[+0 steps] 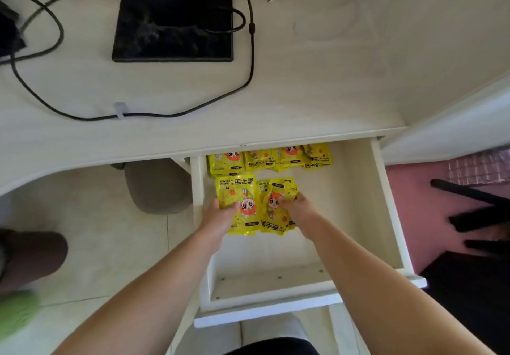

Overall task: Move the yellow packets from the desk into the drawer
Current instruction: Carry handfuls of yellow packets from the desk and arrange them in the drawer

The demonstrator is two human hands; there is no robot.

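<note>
1. Head view, the drawer: the white drawer (pixel 386 202) is pulled well out from under the front edge of the pale desk (pixel 303 92). Every yellow packet in sight lies inside it, in its far left part.

2. Head view, the back row (pixel 269 157): about four packets lie side by side along the far end of the drawer. Their far ends are hidden under the desk edge.

3. Head view, the left packet (pixel 242 202): it lies flat just nearer than the row and close to the drawer's left wall. Its long axis runs front to back. The printed title sits at the far end and reads upside down from here, and a small black label is at the near end. A sliver of another packet shows beneath its near edge.

4. Head view, the right pile (pixel 276 211): it lies just beside the left packet, edges touching or overlapping. Its crumpled top packet is tilted slightly clockwise, long axis still roughly front to back. On this one the black label is at the far end and the title at the near end.

5. Head view, the hands: the left hand (pixel 219 215) grasps the left packet at its near left edge, thumb on the printed face. The right hand (pixel 299 208) has its fingers curled onto the right side of the right pile, gripping the top packet.

6. Head view, elsewhere: a black monitor stand (pixel 172 23) and a black cable (pixel 251 59) sit on the desk. A grey stool (pixel 157 186) stands beneath it.
</note>
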